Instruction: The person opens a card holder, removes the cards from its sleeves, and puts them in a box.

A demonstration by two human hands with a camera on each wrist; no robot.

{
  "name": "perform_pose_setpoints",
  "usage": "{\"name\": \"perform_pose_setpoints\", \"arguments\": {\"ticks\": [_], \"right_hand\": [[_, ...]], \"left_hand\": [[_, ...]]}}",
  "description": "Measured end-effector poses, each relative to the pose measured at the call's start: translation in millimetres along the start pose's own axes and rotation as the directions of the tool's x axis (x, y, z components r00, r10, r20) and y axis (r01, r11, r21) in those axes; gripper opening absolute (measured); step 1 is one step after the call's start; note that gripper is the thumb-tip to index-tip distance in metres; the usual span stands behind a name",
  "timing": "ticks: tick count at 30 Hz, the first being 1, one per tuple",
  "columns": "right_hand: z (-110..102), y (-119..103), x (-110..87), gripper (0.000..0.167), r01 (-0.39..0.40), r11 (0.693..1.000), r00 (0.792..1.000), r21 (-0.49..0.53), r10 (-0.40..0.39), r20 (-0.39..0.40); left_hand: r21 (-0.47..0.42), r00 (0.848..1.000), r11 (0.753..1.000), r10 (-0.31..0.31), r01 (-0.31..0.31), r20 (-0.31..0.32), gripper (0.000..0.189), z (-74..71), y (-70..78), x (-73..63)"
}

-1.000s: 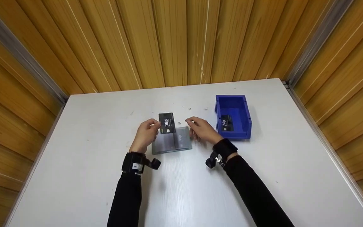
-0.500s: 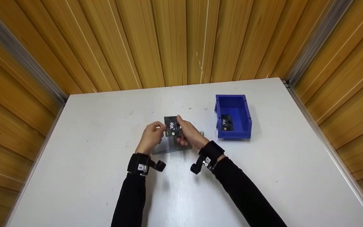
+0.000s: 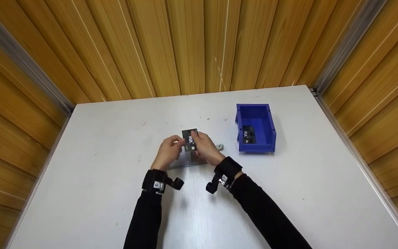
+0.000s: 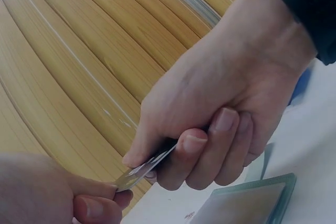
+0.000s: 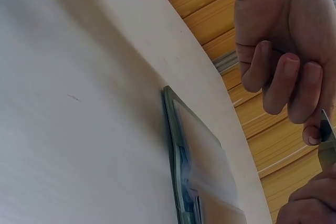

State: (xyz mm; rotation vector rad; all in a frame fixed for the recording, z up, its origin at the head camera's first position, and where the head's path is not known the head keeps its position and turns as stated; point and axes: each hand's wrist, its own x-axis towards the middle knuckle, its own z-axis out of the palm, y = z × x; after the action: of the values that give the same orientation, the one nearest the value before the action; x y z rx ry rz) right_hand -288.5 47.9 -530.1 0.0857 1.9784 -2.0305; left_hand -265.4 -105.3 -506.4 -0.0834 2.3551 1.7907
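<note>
A black card printed "Vip" [image 3: 187, 138] is held up between both hands, over an open card holder [image 3: 188, 165] with clear sleeves and a greenish edge. My left hand [image 3: 168, 151] pinches the card's left edge between thumb and finger. My right hand [image 3: 206, 148] grips its right side, thumb across the front, the other fingers curled behind. In the left wrist view the card [image 4: 146, 170] shows nearly edge-on between the two hands. The card holder [image 5: 202, 145] lies on the table in the right wrist view, mostly hidden by the hands in the head view.
A blue plastic bin [image 3: 267, 147] stands to the right, with another black Vip card [image 3: 249, 134] inside. The holder's strap with a metal snap [image 3: 220, 147] pokes out beside my right wrist. Wood-patterned walls [image 3: 192, 48] enclose the white table [image 3: 98, 180].
My right hand has come left from beside the card and taken hold of its right side. The left hand, still pinching the card, has shifted slightly right and down.
</note>
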Motion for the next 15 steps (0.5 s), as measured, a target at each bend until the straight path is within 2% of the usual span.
{"name": "perform_pose_setpoints", "arguments": {"ticks": [10,13,15], "right_hand": [[-4,0,1.8,0.033,0.054,0.998,0.999,-0.037,-0.054,0.0],[-8,-3,2.1,0.032,0.079,0.995,0.997,-0.068,-0.08,-0.01],[-12,-6,2.0,0.032,0.09,0.992,0.996,-0.088,-0.092,-0.02]], "left_hand": [[0.002,1.0,1.0,0.002,-0.002,-0.006,0.019,0.0,-3.4,0.8],[0.078,0.998,0.996,0.038,-0.034,-0.044,0.015,-0.1,-5.2,1.0],[0.162,0.994,0.984,0.086,-0.074,-0.07,0.015,-0.6,-8.6,1.8]]}}
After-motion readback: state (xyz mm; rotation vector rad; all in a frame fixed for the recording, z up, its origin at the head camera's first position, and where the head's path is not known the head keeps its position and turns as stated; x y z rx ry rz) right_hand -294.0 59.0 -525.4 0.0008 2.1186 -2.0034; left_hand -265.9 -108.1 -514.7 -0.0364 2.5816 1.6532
